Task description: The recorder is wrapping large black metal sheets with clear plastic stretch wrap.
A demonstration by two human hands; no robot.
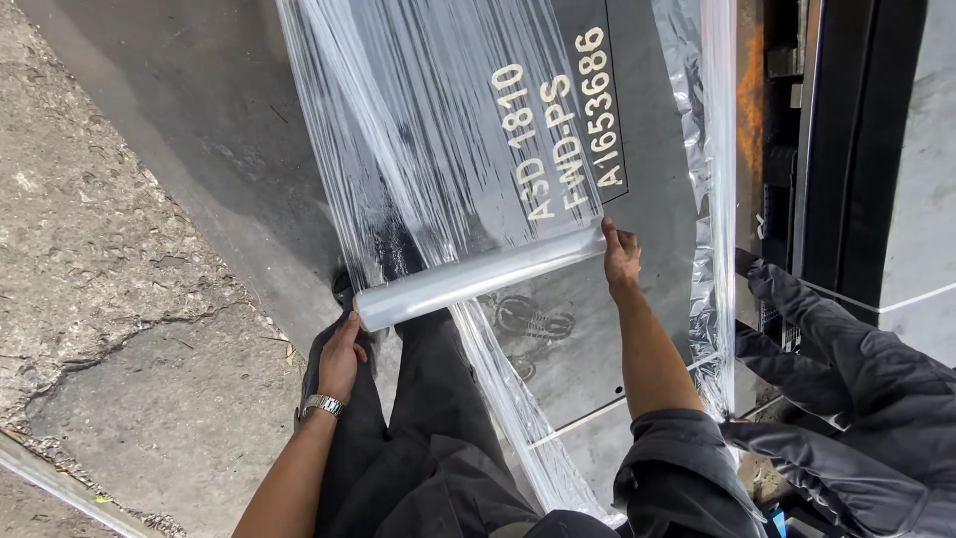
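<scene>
I hold a roll of clear stretch film (478,277) by its two ends. My left hand (341,357), with a metal wristwatch on the wrist, grips the near left end. At the right end, my right hand (620,255) is closed on the roll. A wide sheet of film (428,120) runs from the roll up over a large dark grey metal panel (652,179) with pale painted markings. A bunched strand of film (518,418) trails down past my dark trousers.
Cracked concrete ground (110,289) lies to the left. A second film layer (712,189) hangs along the panel's right edge beside a rusty black frame (787,130). Another person's dark sleeves (856,399) reach in at lower right.
</scene>
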